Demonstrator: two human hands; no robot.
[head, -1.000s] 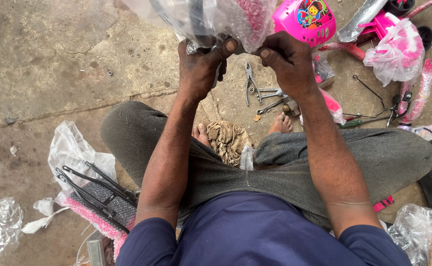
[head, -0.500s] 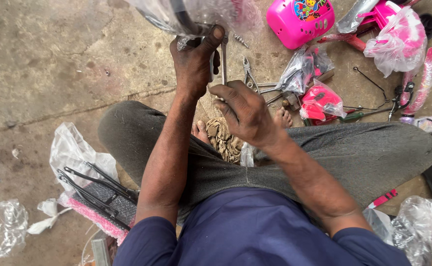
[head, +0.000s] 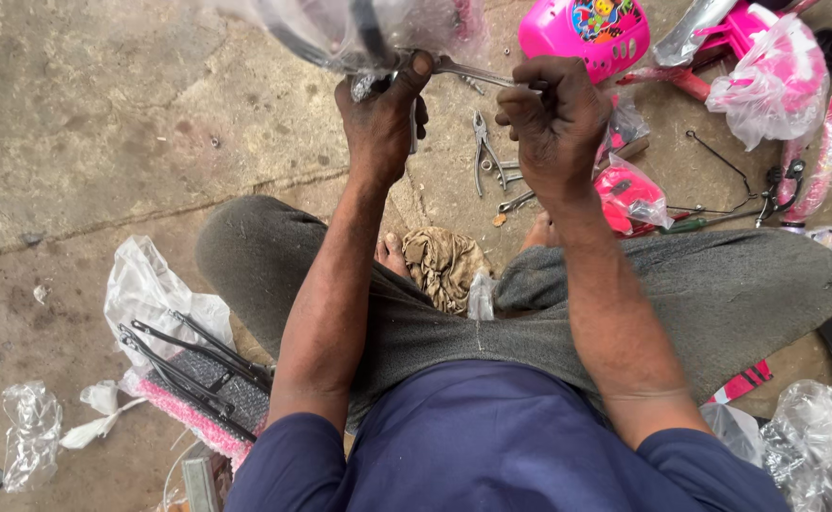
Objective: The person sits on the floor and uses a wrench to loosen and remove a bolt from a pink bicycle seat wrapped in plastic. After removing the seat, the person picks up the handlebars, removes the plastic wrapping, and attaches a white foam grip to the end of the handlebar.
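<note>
I sit cross-legged on a concrete floor. My left hand [head: 380, 118] grips a plastic-wrapped bicycle part [head: 345, 28] with a black rim, held up near the top edge. My right hand [head: 553, 118] is closed around the handle of a metal spanner [head: 473, 72], whose far end reaches the part beside my left thumb. Pliers [head: 483, 142] and other small metal tools lie on the floor between my hands.
A pink plastic basket [head: 582, 33] and pink plastic-wrapped bicycle parts [head: 767, 76] lie at the upper right. A brown rag [head: 444, 265] sits by my feet. A black wire rack [head: 193, 365] on clear plastic lies at my left knee. Crumpled plastic [head: 27, 431] is at lower left.
My right hand dropped toward the floor by the tools, then rose again holding the spanner against the wrapped part. My left hand kept its grip on the part.
</note>
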